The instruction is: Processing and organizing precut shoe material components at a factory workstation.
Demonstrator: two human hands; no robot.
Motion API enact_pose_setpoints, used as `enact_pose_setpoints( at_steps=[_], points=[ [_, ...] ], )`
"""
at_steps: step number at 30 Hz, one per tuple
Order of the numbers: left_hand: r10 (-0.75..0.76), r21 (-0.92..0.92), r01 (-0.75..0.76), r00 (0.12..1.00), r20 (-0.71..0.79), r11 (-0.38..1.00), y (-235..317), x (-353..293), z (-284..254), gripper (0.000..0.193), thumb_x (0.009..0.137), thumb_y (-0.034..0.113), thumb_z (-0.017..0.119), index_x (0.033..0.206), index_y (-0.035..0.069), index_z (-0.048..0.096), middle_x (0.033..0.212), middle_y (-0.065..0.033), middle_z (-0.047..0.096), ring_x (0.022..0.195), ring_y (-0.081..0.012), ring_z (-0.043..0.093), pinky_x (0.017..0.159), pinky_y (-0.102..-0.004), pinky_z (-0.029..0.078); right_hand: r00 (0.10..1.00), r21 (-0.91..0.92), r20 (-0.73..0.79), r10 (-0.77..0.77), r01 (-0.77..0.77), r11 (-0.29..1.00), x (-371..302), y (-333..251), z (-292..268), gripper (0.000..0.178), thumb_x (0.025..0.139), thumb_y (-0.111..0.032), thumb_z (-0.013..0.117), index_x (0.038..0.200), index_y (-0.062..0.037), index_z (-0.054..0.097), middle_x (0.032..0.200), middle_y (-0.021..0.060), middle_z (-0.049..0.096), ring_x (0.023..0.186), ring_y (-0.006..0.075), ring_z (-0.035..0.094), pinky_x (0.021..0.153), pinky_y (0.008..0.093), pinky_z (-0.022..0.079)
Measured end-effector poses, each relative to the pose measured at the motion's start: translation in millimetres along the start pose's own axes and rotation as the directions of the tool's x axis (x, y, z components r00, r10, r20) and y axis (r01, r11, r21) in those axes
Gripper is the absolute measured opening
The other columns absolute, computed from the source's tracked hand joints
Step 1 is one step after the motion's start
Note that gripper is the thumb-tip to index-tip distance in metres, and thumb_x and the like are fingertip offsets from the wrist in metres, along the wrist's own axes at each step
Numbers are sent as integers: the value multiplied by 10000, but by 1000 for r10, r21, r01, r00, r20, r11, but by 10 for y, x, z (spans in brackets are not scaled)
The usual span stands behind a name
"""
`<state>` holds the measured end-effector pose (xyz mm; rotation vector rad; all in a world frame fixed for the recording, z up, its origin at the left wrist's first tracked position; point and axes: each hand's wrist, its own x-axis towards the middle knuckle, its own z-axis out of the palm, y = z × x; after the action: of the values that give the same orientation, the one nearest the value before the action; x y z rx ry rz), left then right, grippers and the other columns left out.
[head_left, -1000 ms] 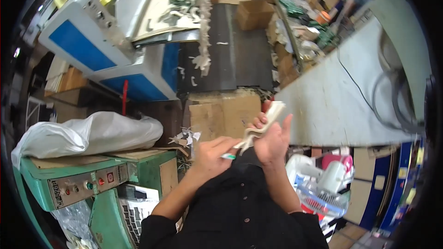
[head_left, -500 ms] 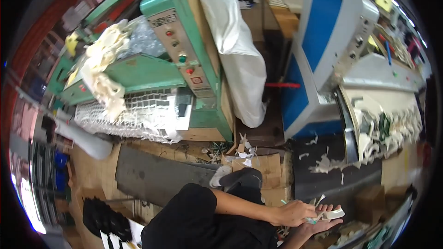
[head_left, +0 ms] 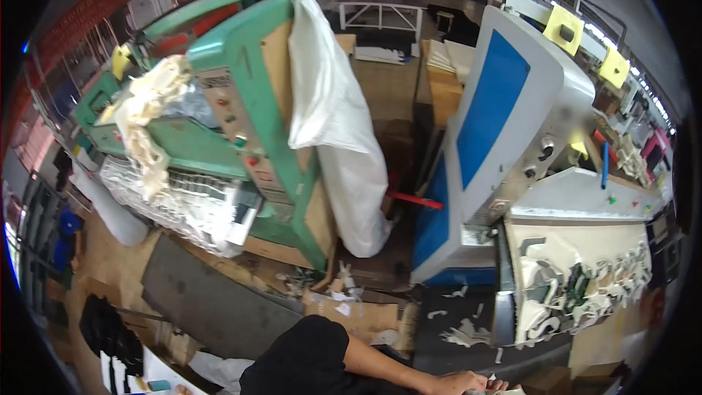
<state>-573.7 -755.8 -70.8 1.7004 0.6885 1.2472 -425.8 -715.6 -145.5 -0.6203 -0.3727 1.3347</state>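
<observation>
Since the view's lower edge crops my curled left hand (head_left: 464,382), can't tell whether it grips the pale piece (head_left: 507,392) just right of it; right hand unreadable too. Offcuts (head_left: 603,285) up-right of my left hand sit on the tray (head_left: 585,238), probably where cutting left them.

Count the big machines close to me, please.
2: a green machine on the left and a blue-and-grey machine on the right, with a gap between them. Others farther back may be hidden.
</observation>
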Motion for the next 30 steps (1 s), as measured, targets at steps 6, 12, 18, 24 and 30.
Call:
enact_pose_setpoints(
  at_steps=[6, 12, 18, 24, 30],
  points=[
    [191, -166, -175, 978, 88, 971, -468, 680, 214, 168, 892, 339, 796, 882, 174, 823, 784, -109, 693, 756, -310, 685, 627, -450, 513, 982, -111, -184, -50, 30, 993, 627, -304, 422, 523, 1023, -403, 575, 1452, -109, 526, 1204, 74, 637, 1101, 255, 566, 878, 348, 525],
    [136, 187, -159, 982, 130, 969, -508, 1055, 145, 197, 965, 274, 667, 943, 106, 767, 898, -94, 750, 815, -325, 713, 677, -446, 545, 931, -198, -365, 13, -91, 976, 935, -652, 469, 497, 1020, -295, 600, 1478, -115, 529, 1283, 87, 635, 1230, 280, 534, 964, 367, 516],
    [134, 368, -111, 990, -35, 923, -599, 1593, -14, 195, 958, 187, 638, 1013, 29, 737, 961, -148, 723, 863, -351, 713, 714, -424, 558, 805, -199, -589, 67, -225, 954, 1220, -1184, -142, 499, 1018, -187, 625, 1504, -121, 532, 1363, 99, 632, 1359, 305, 502, 1051, 386, 507],
    [-4, 602, -51, 996, 90, 797, -399, 2015, 282, 344, 881, 128, 636, 1223, 111, 667, 998, -95, 694, 873, -311, 720, 712, -429, 586, 758, -673, 626, -182, 643, 365, 1845, -1761, -359, 887, 677, -476, 932, 1338, -7, 572, 1166, 106, 666, 1065, 291, 664, 999, 443, 519],
    [-181, 625, 92, 980, 80, 775, -212, 2733, 1218, 370, 855, 108, 687, 1223, 125, 657, 917, -62, 674, 825, -286, 722, 669, -414, 582, 544, -586, 809, 224, 780, 221, 2298, -2593, -411, 383, 659, -137, 864, 1010, -57, 732, 1047, 103, 732, 1030, 310, 703, 1016, 507, 504]
  ],
)
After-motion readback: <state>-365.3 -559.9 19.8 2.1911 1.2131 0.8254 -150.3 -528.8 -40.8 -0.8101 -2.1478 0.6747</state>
